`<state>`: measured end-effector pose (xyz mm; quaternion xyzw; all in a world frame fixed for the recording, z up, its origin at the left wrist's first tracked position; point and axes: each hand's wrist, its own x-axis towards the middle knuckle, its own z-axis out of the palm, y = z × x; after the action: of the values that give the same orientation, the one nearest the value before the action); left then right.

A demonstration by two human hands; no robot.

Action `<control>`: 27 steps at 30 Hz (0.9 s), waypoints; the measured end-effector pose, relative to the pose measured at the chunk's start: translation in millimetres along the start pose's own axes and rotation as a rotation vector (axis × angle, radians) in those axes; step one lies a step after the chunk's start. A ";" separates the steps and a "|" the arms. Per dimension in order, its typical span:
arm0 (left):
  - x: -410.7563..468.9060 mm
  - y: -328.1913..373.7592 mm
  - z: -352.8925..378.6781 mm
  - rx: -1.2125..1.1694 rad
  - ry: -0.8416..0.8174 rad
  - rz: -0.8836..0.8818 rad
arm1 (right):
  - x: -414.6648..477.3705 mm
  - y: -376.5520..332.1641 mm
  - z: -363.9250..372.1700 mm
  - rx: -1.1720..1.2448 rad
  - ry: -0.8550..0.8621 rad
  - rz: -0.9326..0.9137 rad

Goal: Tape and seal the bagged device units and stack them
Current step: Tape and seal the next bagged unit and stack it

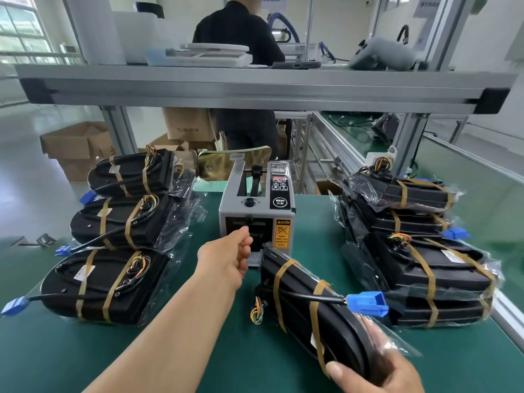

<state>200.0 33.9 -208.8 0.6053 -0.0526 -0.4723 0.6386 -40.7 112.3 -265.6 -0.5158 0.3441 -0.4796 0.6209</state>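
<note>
- Bagged device unit [312, 304]: black, in a clear bag, banded with brown tape. It sits at 5 o'clock, tilted on edge over the green surface [255, 364], its far end just beside the front of the tape dispenser [256, 211].
- Blue connector [367, 303]: on a black cable, lying across that unit's upper edge.
- Right hand [368, 373]: at 5 o'clock, thumb and fingers clamped round the unit's near end.
- Left hand [226, 256]: my arm stretches to 12 o'clock, fingers curled, thumb and forefinger together at the dispenser's outlet slot. I cannot tell whether tape is between them.
- Tape dispenser: grey, upright at 12 o'clock, orange caution label on its front, control panel on top.
- Row of three taped units [113, 282]: at 9 to 10 o'clock, lying flat side by side, each with a blue plug.
- Stack of taped units [425, 251]: at 2 to 3 o'clock, piled several high.
- Cardboard boxes [76, 146]: on the floor at 10 o'clock, beyond the surface.
- Person in dark clothing [241, 29]: at 12 o'clock, behind the aluminium shelf [255, 83].
</note>
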 end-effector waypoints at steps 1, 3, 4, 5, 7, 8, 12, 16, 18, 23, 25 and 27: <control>-0.5 -0.2 2.0 -0.017 0.004 -0.008 | 1.7 1.2 -4.3 -0.039 0.039 -0.007; -1.2 -0.3 7.3 -0.055 0.018 -0.022 | 4.9 8.4 -3.3 -0.022 0.041 -0.022; -1.5 -0.4 10.6 -0.079 0.031 -0.023 | 5.6 10.7 -7.4 -0.020 -0.008 -0.027; -1.5 -0.8 13.8 -0.109 0.047 -0.018 | 6.3 13.3 -8.7 -0.050 -0.013 -0.024; -0.9 -1.8 19.9 -0.177 0.091 0.008 | 5.7 19.1 -7.9 -0.105 -0.054 -0.055; -1.7 -2.1 21.6 -0.202 0.111 0.026 | 5.0 20.1 -5.5 -0.120 -0.072 -0.048; -23.0 -3.3 14.4 -0.153 0.095 0.171 | 3.2 15.4 2.6 -0.139 -0.043 -0.043; -84.3 -8.3 -5.5 0.132 -0.217 0.600 | 2.5 15.4 12.0 -0.117 -0.037 -0.036; -116.1 -15.1 -13.5 0.320 -0.462 0.676 | 1.6 15.0 19.6 -0.125 -0.035 -0.044; -134.9 -29.2 -26.7 0.502 -0.646 0.698 | -5.6 10.7 24.4 -0.067 -0.023 -0.057; -133.0 -31.5 -32.1 0.405 -0.670 0.634 | -9.2 10.0 19.9 0.011 0.040 -0.103; -131.6 -34.1 -37.0 0.337 -0.698 0.598 | -13.3 7.6 20.6 0.073 0.104 -0.137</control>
<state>133.1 154.6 -180.2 0.4639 -0.5109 -0.4278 0.5838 -24.0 131.4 -269.2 -0.4894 0.3221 -0.5593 0.5864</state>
